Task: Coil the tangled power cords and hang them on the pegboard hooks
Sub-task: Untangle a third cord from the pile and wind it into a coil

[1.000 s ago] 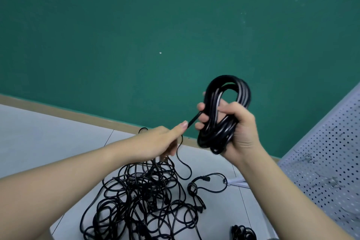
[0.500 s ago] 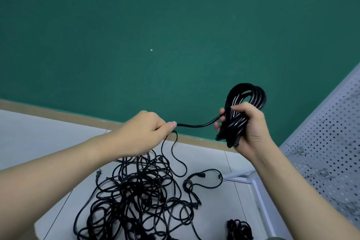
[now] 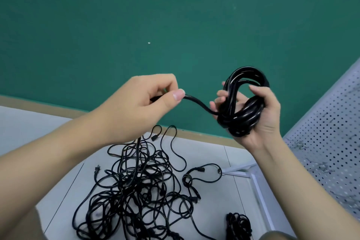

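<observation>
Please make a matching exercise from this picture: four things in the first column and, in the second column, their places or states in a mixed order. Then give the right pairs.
Things
1. coiled cord
2. tangled cords
3. small bundle
4. pegboard

Places or states
A. spread loose on the floor below the left hand
B. white with holes, at the right edge
C. gripped in the right hand
D. on the floor at the bottom edge, right of the big pile

Pairs: 1-C, 2-A, 3-D, 4-B

The left hand pinches the cord's free end.
</observation>
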Demonstrator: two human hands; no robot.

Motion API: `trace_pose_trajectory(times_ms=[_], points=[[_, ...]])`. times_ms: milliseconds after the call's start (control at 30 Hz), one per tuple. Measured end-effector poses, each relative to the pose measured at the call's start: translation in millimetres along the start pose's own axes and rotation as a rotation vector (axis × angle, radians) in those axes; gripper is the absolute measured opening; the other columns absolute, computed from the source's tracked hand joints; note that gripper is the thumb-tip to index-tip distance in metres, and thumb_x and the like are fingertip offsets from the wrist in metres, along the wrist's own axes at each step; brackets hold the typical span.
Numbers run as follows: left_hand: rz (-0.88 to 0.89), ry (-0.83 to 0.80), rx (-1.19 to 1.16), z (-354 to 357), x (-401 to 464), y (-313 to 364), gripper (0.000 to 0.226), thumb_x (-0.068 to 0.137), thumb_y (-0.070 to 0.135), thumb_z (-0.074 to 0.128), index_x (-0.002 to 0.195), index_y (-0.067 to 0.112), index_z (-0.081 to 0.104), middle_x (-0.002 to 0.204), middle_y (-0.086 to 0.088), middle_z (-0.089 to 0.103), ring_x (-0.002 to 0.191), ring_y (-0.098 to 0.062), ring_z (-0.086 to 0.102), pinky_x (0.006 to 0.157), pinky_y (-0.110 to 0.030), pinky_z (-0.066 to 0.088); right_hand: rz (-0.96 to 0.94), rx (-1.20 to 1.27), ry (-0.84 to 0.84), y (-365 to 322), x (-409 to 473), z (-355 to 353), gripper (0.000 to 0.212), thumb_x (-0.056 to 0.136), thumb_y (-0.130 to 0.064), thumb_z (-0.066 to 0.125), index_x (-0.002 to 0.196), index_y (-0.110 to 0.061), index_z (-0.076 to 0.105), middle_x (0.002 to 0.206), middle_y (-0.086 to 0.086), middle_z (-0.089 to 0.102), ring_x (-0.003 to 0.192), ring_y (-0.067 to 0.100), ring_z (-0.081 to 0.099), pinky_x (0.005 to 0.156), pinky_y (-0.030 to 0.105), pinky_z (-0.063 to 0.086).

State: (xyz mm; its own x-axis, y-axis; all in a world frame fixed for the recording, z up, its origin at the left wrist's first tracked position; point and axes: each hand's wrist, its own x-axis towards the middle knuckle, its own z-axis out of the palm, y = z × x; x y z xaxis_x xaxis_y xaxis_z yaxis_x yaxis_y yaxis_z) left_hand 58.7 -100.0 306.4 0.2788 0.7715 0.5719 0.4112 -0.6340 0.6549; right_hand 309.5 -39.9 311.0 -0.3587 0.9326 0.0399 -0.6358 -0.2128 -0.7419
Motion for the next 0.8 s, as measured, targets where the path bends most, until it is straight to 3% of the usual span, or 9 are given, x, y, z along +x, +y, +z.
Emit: trace_pose_trajectory(times_ms=[133, 233, 333, 500, 600, 700, 800], points=[[-0.099, 0.035, -0.07, -8, 0, -10, 0.024, 0.103, 0.033, 0.06, 0.085, 0.018, 0.065, 0.057, -0.01, 0.041, 0.053, -0.016, 0.027, 0.048, -0.021, 0.024, -0.056, 0.364, -0.173, -25, -1, -5, 0.061, 0.075, -0.025, 0.066, 0.126, -0.003, 0.041, 0.096, 0.008, 0.046, 0.073, 0.018, 0.048, 0.072, 0.029, 0.051], [-0.141, -0.04, -0.044, -13, -1, -20, 0.023, 0.093, 0.043, 0.062, 0.086, 0.023, 0.071, 0.073, -0.018, 0.06, 0.061, -0.03, 0.04, 0.057, -0.028, 0.034, -0.079, 0.303, -0.188, -28, 0, -4, 0.054, 0.078, -0.03, 0.061, 0.121, -0.004, 0.044, 0.092, 0.005, 0.041, 0.069, 0.015, 0.039, 0.067, 0.027, 0.043], [-0.222, -0.109, -0.037, -20, -3, -35, 0.027, 0.095, 0.047, 0.069, 0.083, 0.023, 0.071, 0.067, -0.01, 0.057, 0.059, -0.019, 0.041, 0.058, -0.026, 0.036, -0.158, 0.189, -0.065, -25, 5, -3, 0.044, 0.075, -0.03, 0.058, 0.11, -0.005, 0.049, 0.086, 0.005, 0.042, 0.065, 0.015, 0.034, 0.062, 0.027, 0.04], [-0.403, -0.233, 0.186, -28, -8, -72, 0.035, 0.099, 0.048, 0.054, 0.078, 0.024, 0.069, 0.057, 0.009, 0.054, 0.054, -0.015, 0.051, 0.058, -0.029, 0.04, -0.227, 0.095, 0.148, -23, 16, -13, 0.033, 0.079, -0.029, 0.06, 0.101, -0.007, 0.051, 0.082, 0.006, 0.046, 0.06, 0.017, 0.038, 0.059, 0.028, 0.04], [-0.334, -0.166, 0.249, -28, -10, -78, 0.033, 0.102, 0.045, 0.049, 0.078, 0.028, 0.064, 0.055, 0.01, 0.041, 0.051, -0.011, 0.035, 0.053, -0.029, 0.032, -0.205, -0.069, 0.202, -15, 21, -19, 0.023, 0.087, -0.032, 0.06, 0.095, -0.011, 0.054, 0.08, 0.006, 0.047, 0.058, 0.018, 0.043, 0.06, 0.029, 0.042], [-0.192, 0.041, 0.105, -29, -5, -63, 0.031, 0.104, 0.042, 0.05, 0.082, 0.024, 0.062, 0.058, 0.005, 0.037, 0.053, -0.008, 0.032, 0.05, -0.023, 0.027, -0.13, -0.138, 0.177, -5, 23, -18, 0.025, 0.087, -0.034, 0.065, 0.095, -0.014, 0.053, 0.08, 0.006, 0.05, 0.061, 0.016, 0.047, 0.063, 0.031, 0.045], [-0.1, 0.117, -0.036, -23, -2, -45, 0.025, 0.1, 0.041, 0.049, 0.085, 0.027, 0.063, 0.065, -0.01, 0.042, 0.059, -0.025, 0.036, 0.054, -0.028, 0.031, -0.036, -0.176, 0.121, 8, 23, -11, 0.031, 0.085, -0.034, 0.069, 0.102, -0.013, 0.053, 0.082, 0.006, 0.051, 0.061, 0.016, 0.047, 0.063, 0.031, 0.046]])
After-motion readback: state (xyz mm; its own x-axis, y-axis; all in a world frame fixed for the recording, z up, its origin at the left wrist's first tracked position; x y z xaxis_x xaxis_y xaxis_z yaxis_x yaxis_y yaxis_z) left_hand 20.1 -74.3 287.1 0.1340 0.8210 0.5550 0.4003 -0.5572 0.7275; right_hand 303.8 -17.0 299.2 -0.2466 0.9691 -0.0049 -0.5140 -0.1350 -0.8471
